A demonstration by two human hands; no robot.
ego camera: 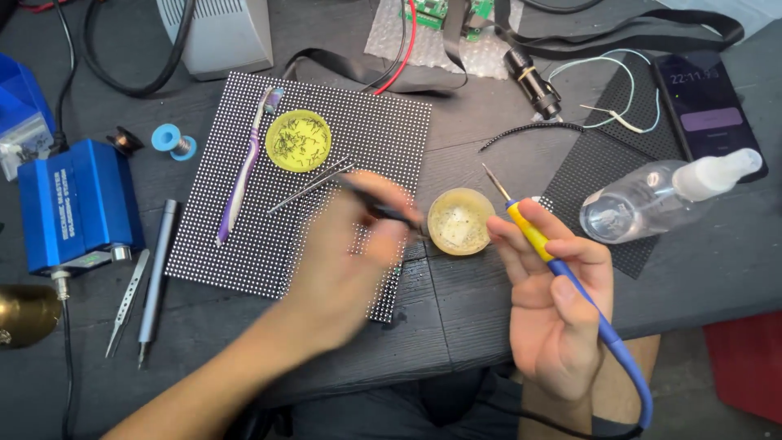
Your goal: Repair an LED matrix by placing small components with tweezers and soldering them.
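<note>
The soldering iron sits in my right hand, fingers curled shut round its yellow-and-blue grip, the bare metal tip slanting up toward eleven o'clock. I judge it light and stiff, balanced like a pen, but the front end will burn, so I keep my hold on the padded sleeve well behind the metal; the blue cord trailing off toward five o'clock will tug a little.

Just off the tip, at about nine o'clock, is the small round tin of pale flux. My left hand is blurred; it pinches a thin dark tool whose point reaches the tin's rim, though how tightly I cannot tell. That tool looks slim and easily dropped.

Beneath my left hand lies the dotted LED panel, carrying a purple toothbrush and a yellow dish. At three o'clock lies a clear spray bottle.
</note>
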